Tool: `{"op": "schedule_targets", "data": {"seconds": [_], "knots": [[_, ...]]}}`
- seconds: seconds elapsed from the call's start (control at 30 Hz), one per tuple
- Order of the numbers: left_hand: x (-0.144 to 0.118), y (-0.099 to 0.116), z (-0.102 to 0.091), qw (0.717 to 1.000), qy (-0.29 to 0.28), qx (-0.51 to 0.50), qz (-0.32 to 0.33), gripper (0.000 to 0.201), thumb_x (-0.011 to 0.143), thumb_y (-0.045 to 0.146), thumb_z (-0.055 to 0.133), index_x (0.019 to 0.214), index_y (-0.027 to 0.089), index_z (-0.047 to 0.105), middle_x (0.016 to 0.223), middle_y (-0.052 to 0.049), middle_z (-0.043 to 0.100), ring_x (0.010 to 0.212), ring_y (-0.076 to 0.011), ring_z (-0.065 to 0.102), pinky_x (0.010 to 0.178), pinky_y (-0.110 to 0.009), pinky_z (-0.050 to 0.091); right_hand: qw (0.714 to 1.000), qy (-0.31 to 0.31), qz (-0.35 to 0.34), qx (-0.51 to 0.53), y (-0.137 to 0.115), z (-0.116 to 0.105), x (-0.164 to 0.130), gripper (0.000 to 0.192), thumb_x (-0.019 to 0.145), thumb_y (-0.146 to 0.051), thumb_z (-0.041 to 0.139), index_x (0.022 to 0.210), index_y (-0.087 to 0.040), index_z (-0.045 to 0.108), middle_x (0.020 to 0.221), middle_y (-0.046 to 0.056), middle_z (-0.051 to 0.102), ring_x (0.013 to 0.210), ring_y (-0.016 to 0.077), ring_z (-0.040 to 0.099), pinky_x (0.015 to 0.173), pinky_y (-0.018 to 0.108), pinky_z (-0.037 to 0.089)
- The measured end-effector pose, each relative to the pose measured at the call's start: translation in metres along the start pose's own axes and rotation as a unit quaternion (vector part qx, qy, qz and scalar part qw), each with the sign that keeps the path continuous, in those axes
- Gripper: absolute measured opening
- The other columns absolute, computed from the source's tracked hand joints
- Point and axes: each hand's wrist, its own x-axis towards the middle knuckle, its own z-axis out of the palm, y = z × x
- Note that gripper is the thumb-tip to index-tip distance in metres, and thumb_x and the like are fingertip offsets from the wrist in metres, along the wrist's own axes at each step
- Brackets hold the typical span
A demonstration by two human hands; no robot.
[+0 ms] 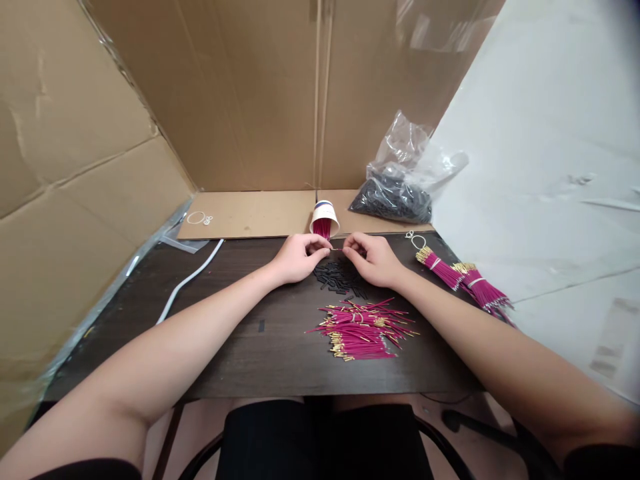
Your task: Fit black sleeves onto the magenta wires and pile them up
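Note:
A short magenta wire with a gold-coloured tip (337,249) stretches between my fingertips in front of a paper cup. My left hand (299,257) pinches its gold end between thumb and forefinger. On the other side, my right hand (373,259) is closed on the magenta part; whether it also holds a small black sleeve is hidden. Just below the hands lies a pile of short black tubes (339,279). Nearer to me is a heap of magenta wires (357,333) with gold ends, partly tied by a white band. The tipped paper cup (325,212) holds more magenta wires.
A clear plastic bag of black tubes (393,198) sits at the back right on a cardboard strip (250,212). Banded wire bundles (467,277) lie at the right edge. White rubber bands (196,218) and a pale cable (190,279) are left. Cardboard walls (240,93) enclose the table.

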Motion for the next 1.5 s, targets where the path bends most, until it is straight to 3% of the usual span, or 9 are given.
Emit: {"op": "schedule_targets", "data": {"seconds": [0.4, 1.5], "knots": [[-0.0027, 0.0059, -0.0003, 0.999, -0.003, 0.042, 0.017, 0.015, 0.097, 0.026, 0.074, 0.101, 0.016, 0.085, 0.086, -0.006, 0.080, 0.074, -0.0176, 0.064, 0.078, -0.036, 0.053, 1.000, -0.006, -0.020, 0.005, -0.0032, 0.0015, -0.0011, 0.014, 0.104, -0.029, 0.062, 0.092, -0.022, 0.064, 0.075, 0.000, 0.067, 0.066, 0.0172, 0.059, 0.069, 0.033, 0.046], [-0.0035, 0.0078, -0.0003, 0.999, -0.014, 0.040, 0.010, 0.014, 0.097, 0.026, 0.077, 0.102, 0.016, 0.087, 0.088, -0.007, 0.082, 0.076, -0.0183, 0.067, 0.079, -0.036, 0.054, 0.999, -0.033, -0.032, 0.008, -0.0032, 0.0026, -0.0014, 0.011, 0.105, -0.027, 0.063, 0.098, -0.020, 0.067, 0.080, 0.001, 0.070, 0.070, 0.0162, 0.060, 0.071, 0.031, 0.045]]}}
